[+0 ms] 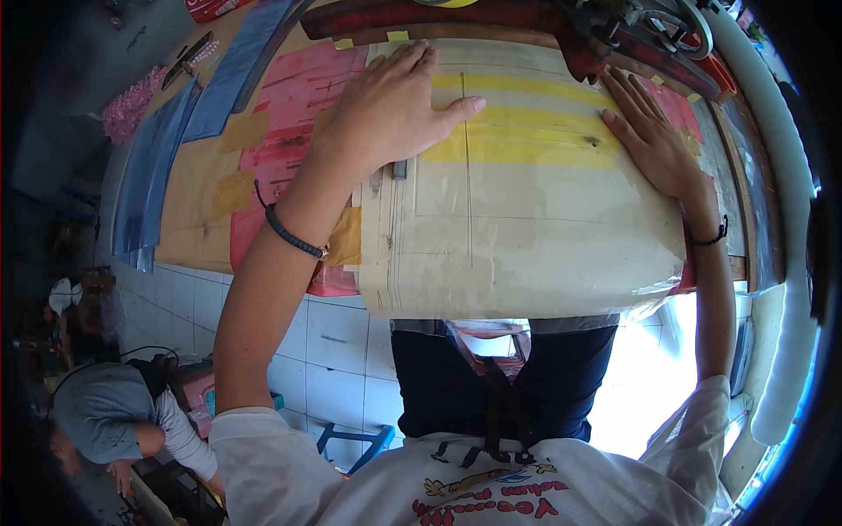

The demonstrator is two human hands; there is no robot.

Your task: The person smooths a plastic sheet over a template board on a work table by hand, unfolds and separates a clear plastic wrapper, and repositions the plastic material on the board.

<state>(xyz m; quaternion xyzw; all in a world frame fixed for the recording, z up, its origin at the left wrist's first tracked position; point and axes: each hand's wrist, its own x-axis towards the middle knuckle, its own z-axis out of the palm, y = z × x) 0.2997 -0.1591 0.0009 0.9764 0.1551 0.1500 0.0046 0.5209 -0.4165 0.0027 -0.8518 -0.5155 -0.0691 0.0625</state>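
My left hand (395,110) lies flat with its thumb stretched out on a clear plastic sheet (544,254), near the sheet's far left part. My right hand (653,145) rests on the right side of the same sheet, fingers extended toward the machine. Beneath the plastic is a beige board marked with dark ruled lines and bands of yellow tape (535,136). The sheet's near edge hangs over the front, above my legs. Just past my fingertips runs the dark red bar (491,24) of a machine, which partly covers the right fingertips.
A metal handwheel (675,35) tops the machine at right. Red sheeting with brown tape (232,195) covers the table's left part. Blue plastic strips (153,175) hang at the left edge. A blue stool (355,447) stands below, and another person (114,412) sits lower left.
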